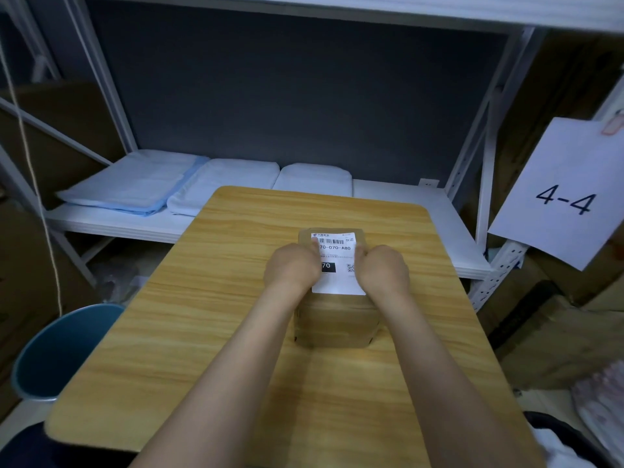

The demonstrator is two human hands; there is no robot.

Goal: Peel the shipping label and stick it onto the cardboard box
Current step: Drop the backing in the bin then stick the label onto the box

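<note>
Head view: at frame centre, the shipping label (pixel 338 265) is pressed flat onto the top of the cardboard box (pixel 336 319) on the table (pixel 202 298), each grip clenched, left hand (pixel 292 266) and right hand (pixel 383 268) weighting opposite label edges, presumably so adhesion is secured.

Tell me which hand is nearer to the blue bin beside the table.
Left. The left hand presses the shipping label's left edge on the cardboard box, on the side toward the blue bin. The right hand presses the label's right edge, farther from the bin.
</note>
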